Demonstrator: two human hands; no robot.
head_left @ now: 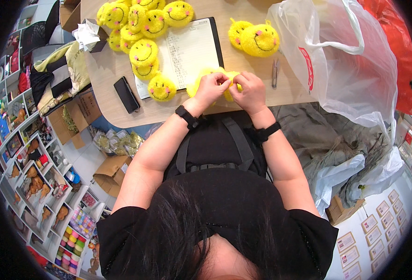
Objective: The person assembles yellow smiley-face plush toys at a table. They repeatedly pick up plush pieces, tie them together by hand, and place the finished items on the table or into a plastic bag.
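Observation:
Both hands meet over a fuzzy yellow plush piece (194, 87) at the near edge of the table. My left hand (212, 88) pinches with thumb and forefinger at its top; what lies between the fingertips is too small to make out. My right hand (249, 92) is closed in a similar pinch close beside it, with yellow fuzz showing between the two. Just left of them lies a round yellow smiley plush (162, 87). An open notebook (187, 51) with handwritten lines is spread beyond my hands. Small thread snips (275, 73) rest to the right.
More smiley plushes (143, 52) are heaped at the notebook's left, and a pair (260, 39) sits at its right. A black phone (126, 94) lies near the table's left edge. A large translucent plastic bag (341, 60) covers the right side. Shelves (33, 172) stand at far left.

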